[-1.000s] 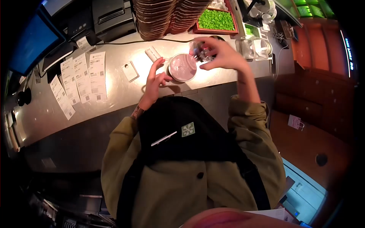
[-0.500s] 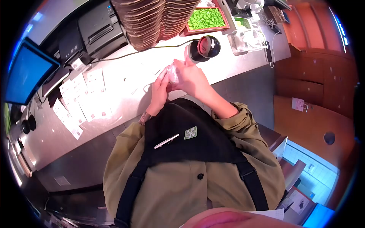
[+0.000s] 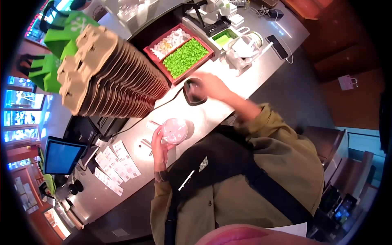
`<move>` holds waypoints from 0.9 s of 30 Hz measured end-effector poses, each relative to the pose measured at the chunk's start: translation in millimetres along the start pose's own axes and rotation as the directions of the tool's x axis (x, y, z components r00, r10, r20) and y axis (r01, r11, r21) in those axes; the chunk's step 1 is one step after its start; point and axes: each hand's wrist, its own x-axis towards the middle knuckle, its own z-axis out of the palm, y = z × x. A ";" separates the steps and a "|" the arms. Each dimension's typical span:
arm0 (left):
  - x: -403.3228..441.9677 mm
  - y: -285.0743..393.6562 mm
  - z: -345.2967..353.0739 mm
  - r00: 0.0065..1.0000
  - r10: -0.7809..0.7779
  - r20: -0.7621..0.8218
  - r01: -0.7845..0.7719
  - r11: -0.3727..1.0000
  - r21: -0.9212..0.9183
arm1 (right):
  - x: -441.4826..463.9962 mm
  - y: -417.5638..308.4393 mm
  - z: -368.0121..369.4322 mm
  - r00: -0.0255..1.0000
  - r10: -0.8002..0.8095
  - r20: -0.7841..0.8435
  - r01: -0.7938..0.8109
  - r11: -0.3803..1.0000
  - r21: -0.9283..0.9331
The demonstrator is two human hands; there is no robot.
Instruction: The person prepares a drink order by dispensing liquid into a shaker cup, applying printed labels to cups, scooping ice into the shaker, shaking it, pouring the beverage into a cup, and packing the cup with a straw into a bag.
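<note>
My left hand [image 3: 158, 143] is closed around the side of a clear lidded cup [image 3: 174, 130], seen from above, with a pinkish, whitish top. The cup is at the worktop's front edge, close to the black apron. Farther right, my right hand [image 3: 211, 86] is smeared by motion, so its fingers cannot be made out. It is beside a black, rounded scanner-like device [image 3: 195, 93] with a cable, and whether it touches the device I cannot tell. Just beyond is a red divided box [image 3: 158, 60] with small green pieces [image 3: 184, 58] and clear-wrapped pieces.
A tall stack of cardboard cup carriers [image 3: 122, 77] stands at the back left, near green bags [image 3: 67, 36]. Printed slips [image 3: 116, 165] lie by a tablet screen [image 3: 64, 156]. A phone [image 3: 277, 47] and clear containers [image 3: 241, 57] are on the right.
Both hands were together at the cup; now only my left hand is on it, and my right has moved away toward the black device. The view has turned and shifted.
</note>
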 end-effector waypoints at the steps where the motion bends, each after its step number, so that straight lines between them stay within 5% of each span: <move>1: -6.8 2.6 -0.3 0.998 0.004 -0.056 0.001 0.997 0.079 | 33.8 62.4 -14.1 0.975 0.033 -0.219 -0.070 0.984 -0.163; 2: -12.9 6.3 -1.0 0.994 0.015 -0.111 0.002 0.988 0.153 | 70.9 98.6 -39.1 0.962 0.082 -0.262 -0.165 0.935 -0.313; 4: -28.4 12.3 15.2 0.943 0.022 -0.331 0.057 0.972 0.228 | 127.9 162.9 -69.3 0.895 -0.065 -0.441 -0.078 0.951 -0.298; 6: -34.9 7.7 23.4 0.814 0.192 -0.549 -0.005 0.946 0.324 | 164.1 188.7 -87.1 0.886 -0.192 -0.422 0.024 0.928 -0.372; 9: -60.0 5.3 35.1 0.620 0.442 -0.649 -0.092 0.862 0.499 | 169.9 197.3 -104.8 0.931 -0.095 -0.353 -0.031 0.941 -0.337; 11: -71.6 5.7 62.8 0.532 0.578 -0.618 -0.136 0.779 0.612 | 150.7 190.8 -124.2 0.951 0.041 -0.306 -0.122 0.961 -0.250; 15: -66.8 -5.2 109.2 0.512 0.723 -0.463 -0.295 0.655 0.696 | 134.2 217.5 -110.5 0.993 0.058 0.105 0.001 0.874 -0.487; 16: -60.1 -6.9 122.4 0.570 0.716 -0.403 -0.315 0.643 0.698 | 139.9 227.2 -101.5 0.952 0.108 0.288 0.061 0.851 -0.522; 17: -53.3 -7.6 135.0 0.615 0.712 -0.340 -0.340 0.628 0.700 | 154.9 254.4 -72.0 0.977 0.152 0.151 -0.076 0.905 -0.420; 20: -30.3 -8.2 170.8 0.742 0.655 -0.143 -0.392 0.597 0.700 | 186.6 248.3 -67.4 0.788 0.216 0.576 0.156 0.836 -0.527; 22: -17.8 -4.2 195.7 0.815 0.579 -0.032 -0.388 0.585 0.713 | 164.4 221.3 -77.9 0.905 0.172 0.390 0.094 0.811 -0.577; 24: -4.4 -6.1 213.7 0.815 0.578 0.039 -0.433 0.563 0.704 | 154.3 200.6 -89.6 0.831 0.283 0.478 0.153 0.711 -0.687; 27: 9.2 -6.1 229.2 0.809 0.568 0.153 -0.497 0.520 0.695 | 152.8 204.2 -74.0 0.972 0.100 0.214 0.059 0.775 -0.629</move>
